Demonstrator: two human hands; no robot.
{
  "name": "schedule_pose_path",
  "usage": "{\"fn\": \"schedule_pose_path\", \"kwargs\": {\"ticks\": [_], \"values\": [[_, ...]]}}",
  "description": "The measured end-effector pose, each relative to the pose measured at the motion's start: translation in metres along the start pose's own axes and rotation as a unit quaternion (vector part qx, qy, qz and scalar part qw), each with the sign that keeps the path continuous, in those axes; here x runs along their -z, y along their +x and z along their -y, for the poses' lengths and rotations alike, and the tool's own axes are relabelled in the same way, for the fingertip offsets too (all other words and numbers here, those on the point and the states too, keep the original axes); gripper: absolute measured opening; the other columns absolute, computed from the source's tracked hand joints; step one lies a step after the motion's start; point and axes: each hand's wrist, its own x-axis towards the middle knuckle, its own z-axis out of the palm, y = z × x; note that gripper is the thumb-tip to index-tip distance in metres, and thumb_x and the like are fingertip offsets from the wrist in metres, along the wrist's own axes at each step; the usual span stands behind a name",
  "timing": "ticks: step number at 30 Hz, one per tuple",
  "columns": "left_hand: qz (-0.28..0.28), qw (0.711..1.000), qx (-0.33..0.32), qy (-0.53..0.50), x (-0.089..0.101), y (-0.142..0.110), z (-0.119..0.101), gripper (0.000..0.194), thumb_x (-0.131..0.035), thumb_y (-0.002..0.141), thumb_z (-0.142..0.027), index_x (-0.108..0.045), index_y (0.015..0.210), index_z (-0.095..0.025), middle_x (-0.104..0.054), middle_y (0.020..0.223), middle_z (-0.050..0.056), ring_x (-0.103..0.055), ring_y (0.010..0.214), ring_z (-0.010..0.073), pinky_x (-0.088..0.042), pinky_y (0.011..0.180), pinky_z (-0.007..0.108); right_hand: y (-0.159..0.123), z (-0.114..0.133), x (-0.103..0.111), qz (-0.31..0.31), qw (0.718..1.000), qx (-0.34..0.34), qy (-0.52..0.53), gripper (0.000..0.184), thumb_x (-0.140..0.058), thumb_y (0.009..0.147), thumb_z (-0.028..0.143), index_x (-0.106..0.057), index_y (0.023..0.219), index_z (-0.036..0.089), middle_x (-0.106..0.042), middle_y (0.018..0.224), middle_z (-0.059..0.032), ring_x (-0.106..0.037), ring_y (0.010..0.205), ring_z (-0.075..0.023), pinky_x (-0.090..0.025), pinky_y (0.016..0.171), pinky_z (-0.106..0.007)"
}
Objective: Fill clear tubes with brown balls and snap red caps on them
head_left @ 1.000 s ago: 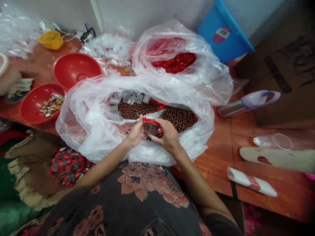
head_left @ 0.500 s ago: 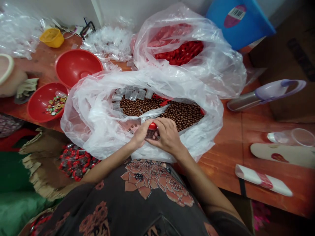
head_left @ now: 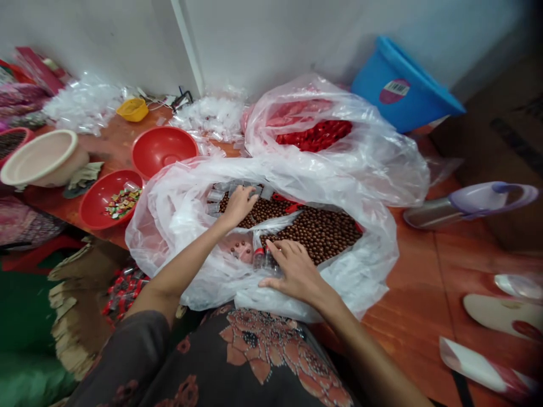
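Orange wooden table [head_left: 418,288] under everything. Nearest, right hand [head_left: 297,274] with fingers spread wide on small clear red-capped tubes [head_left: 265,261]; left hand [head_left: 240,206] with fingers curled narrow, just beside clear sachets [head_left: 215,195] and over brown candy balls [head_left: 318,234] (glossy ones) inside a white plastic bag [head_left: 169,237]. Beyond, red sweets [head_left: 314,135] in a second bag [head_left: 382,169], red bowl [head_left: 163,150], blue tub [head_left: 405,85].

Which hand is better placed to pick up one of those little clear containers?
Probably the left: the left hand is beside the clear containers above the brown balls, while the right hand rests lower, over red-capped ones.
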Motion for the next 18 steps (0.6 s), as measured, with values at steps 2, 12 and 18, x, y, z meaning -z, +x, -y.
{"fn": "schedule_pose_path", "kwargs": {"ticks": [2, 12, 18], "values": [[0.013, 0.999, -0.023, 0.032, 0.000, 0.024, 0.007, 0.034, -0.058, 0.087, -0.017, -0.067, 0.120, -0.017, -0.064, 0.111, 0.013, -0.057, 0.108, 0.0274, -0.038, 0.101, 0.037, 0.006, -0.014, 0.005, 0.001, 1.000, -0.021, 0.010, 0.062, -0.058, 0.088, 0.057, -0.056, 0.133, 0.015, -0.064, 0.121, -0.0182, -0.061, 0.110, -0.0322, -0.051, 0.093, -0.050], [0.119, 0.988, 0.037, -0.090, 0.000, 0.020, 0.027, 0.032, -0.069, 0.070, -0.010, -0.067, 0.101, -0.018, -0.059, 0.070, 0.000, -0.058, 0.069, 0.0193, -0.045, 0.073, 0.029, 0.049, -0.126, 0.020, 0.029, 0.988, -0.129, -0.078, 0.059, -0.038, 0.084, 0.001, -0.057, 0.137, 0.019, -0.064, 0.129, -0.0160, -0.065, 0.108, -0.0295, -0.052, 0.090, -0.040], [0.112, 0.941, 0.200, -0.249, -0.010, 0.001, 0.029, 0.020, -0.072, 0.068, -0.013, -0.066, 0.088, -0.015, -0.057, 0.060, -0.002, -0.056, 0.052, 0.0134, -0.047, 0.060, 0.027, 0.063, -0.130, 0.008, 0.046, 0.989, -0.118, -0.071, 0.059, -0.044, 0.088, 0.004, -0.057, 0.139, 0.030, -0.071, 0.109, -0.0098, -0.066, 0.090, -0.0261, -0.049, 0.078, -0.035]]}}
